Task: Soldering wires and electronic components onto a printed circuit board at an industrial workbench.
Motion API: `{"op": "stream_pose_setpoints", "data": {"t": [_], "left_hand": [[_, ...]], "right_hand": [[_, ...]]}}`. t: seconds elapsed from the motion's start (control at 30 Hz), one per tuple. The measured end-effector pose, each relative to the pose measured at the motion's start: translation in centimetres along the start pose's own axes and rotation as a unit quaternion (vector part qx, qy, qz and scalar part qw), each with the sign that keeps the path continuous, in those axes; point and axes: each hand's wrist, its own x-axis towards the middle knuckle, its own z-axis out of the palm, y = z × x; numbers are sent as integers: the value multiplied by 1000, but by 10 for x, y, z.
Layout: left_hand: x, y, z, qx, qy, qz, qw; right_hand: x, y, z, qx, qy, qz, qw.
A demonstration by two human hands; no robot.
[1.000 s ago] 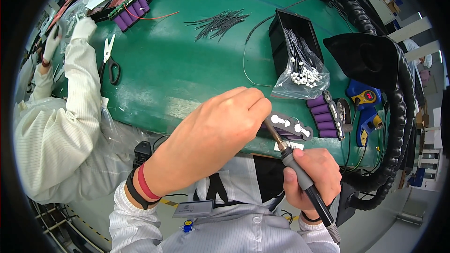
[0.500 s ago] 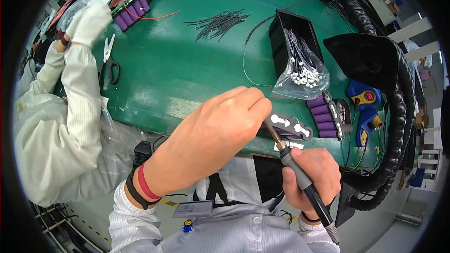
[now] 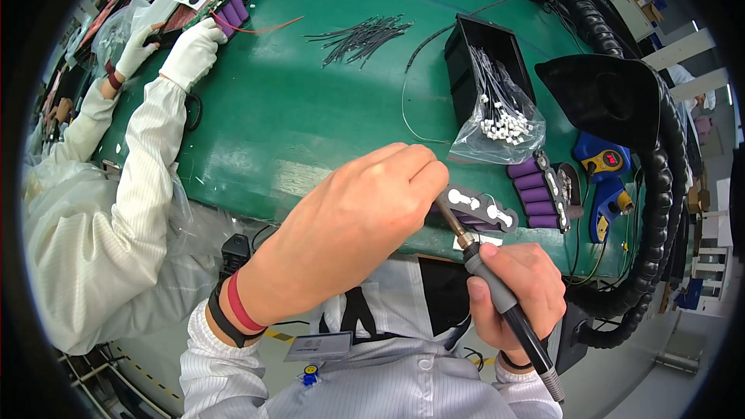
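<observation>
My right hand (image 3: 521,295) grips a soldering iron (image 3: 503,295) by its grey and black handle. The iron's metal end points up and left to a battery pack (image 3: 487,208) with a grey top sheet, pale metal strips and purple cells. My left hand (image 3: 376,198) is closed in a pinch at the pack's left end, beside the iron's tip. Its fingertips face away, so what they hold is hidden. Just right of this pack stands a second purple battery pack (image 3: 531,192), apart from both hands.
Behind the packs, a black bin (image 3: 464,70) holds a bag of white-ended cables (image 3: 504,120). A soldering station (image 3: 605,161) and a black fume hose (image 3: 660,209) flank the right. Black wires (image 3: 365,39) lie mid-table. At left, a co-worker's gloved hand (image 3: 192,54) touches another purple pack (image 3: 231,14).
The co-worker's gloved hand has moved right onto the far purple pack; their sleeve now covers most of the scissors' place. My hands and the soldering iron have barely shifted.
</observation>
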Motion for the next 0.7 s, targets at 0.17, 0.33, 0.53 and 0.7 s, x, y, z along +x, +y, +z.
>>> {"op": "stream_pose_setpoints", "data": {"t": [0.17, 0.33, 0.53, 0.7], "left_hand": [[2, -1, 0, 5, 6, 5, 1000], [1, 0, 1, 6, 0, -4, 1000], [2, 1, 1, 5, 1, 1, 1000], [0, 0, 0, 11, -6, -2, 1000]], "right_hand": [[0, 1, 0, 3, 0, 3, 1000], [-2, -1, 2, -9, -5, 2, 1000], [-5, -1, 0, -19, -1, 0, 1000], [-9, 2, -1, 26, 54, 18, 998]]}}
